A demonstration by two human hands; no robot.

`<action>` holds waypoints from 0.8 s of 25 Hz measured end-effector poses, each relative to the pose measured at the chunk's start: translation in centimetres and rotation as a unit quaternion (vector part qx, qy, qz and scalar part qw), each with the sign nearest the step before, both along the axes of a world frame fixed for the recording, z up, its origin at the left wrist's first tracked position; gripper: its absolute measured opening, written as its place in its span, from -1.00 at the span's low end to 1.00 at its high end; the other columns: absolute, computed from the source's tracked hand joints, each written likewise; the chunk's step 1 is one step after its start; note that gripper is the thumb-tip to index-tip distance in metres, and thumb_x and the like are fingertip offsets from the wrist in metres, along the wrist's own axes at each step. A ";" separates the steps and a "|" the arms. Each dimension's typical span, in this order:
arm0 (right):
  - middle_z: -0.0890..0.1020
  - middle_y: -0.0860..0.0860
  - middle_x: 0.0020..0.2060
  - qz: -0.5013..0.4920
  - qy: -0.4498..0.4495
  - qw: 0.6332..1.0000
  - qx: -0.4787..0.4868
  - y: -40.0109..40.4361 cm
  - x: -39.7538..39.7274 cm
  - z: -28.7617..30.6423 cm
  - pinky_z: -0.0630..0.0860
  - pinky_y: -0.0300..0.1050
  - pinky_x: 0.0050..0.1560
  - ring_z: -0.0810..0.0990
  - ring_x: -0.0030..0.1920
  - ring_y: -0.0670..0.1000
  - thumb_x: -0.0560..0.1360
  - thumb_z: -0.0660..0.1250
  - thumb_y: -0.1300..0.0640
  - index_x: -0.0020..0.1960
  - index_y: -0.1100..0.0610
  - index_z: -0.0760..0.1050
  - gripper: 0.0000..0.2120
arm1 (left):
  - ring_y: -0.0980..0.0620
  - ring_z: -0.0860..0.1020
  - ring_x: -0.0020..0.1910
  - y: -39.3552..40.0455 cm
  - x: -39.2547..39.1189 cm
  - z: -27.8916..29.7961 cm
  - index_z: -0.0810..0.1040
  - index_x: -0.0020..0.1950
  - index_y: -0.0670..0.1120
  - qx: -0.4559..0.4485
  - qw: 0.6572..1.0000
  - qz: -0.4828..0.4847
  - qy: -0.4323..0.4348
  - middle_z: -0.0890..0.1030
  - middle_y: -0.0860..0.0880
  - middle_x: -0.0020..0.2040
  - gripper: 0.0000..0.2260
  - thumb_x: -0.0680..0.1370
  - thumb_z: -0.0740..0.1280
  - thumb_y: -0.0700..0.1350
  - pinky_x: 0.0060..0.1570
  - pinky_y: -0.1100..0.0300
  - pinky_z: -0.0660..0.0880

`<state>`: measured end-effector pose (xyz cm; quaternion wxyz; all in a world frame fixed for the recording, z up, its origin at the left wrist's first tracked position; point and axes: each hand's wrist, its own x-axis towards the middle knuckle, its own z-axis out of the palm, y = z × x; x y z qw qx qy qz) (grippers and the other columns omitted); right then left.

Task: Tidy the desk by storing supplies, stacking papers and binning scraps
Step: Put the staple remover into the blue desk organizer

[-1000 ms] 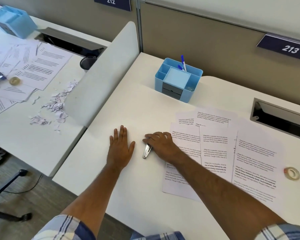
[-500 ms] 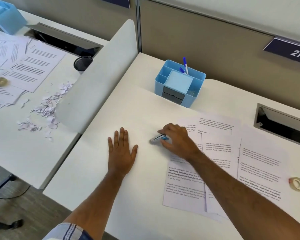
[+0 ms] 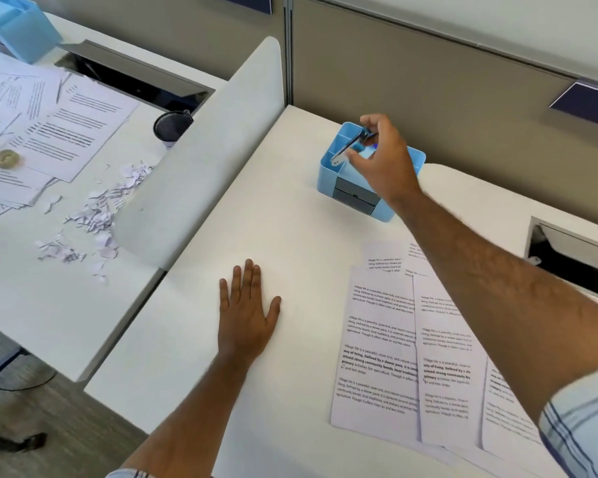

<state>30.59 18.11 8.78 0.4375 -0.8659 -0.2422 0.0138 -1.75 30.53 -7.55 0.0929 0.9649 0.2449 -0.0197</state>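
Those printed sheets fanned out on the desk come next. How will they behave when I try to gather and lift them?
The printed sheets look thin and lie flat, so they will probably flop if lifted by one edge. They overlap loosely, so a push likely slides them across the smooth desk rather than squaring them.

Desk [image 3: 290,270]: white top, rounded corners, back edge against beige partition.
- Blue organizer [image 3: 328,174]: stands nr back edge, centre; dark drawer fronts face the front edge.
- Printed sheets [image 3: 377,357]: several, overlapping, loosely fanned, right half toward front edge.
- Left hand [image 3: 247,315]: flat, palm down, fingers straight, on bare top left of sheets, apart from them.
- Cable opening [image 3: 573,260]: recessed, right side nr back edge.
- White divider panel [image 3: 201,160]: along left edge.
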 end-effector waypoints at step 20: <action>0.60 0.04 0.22 0.058 -0.044 0.981 -0.177 3.9 1.8 -3.1 0.52 0.00 0.22 0.49 0.28 0.06 0.52 0.49 0.06 0.35 0.09 0.43 -0.55 | -0.06 -0.09 0.67 0.1 0.0 0.0 0.01 0.68 -0.13 -0.013 1.000 0.006 0.001 -0.03 -0.04 0.69 -0.32 0.66 0.07 0.20 0.62 -0.16 -0.05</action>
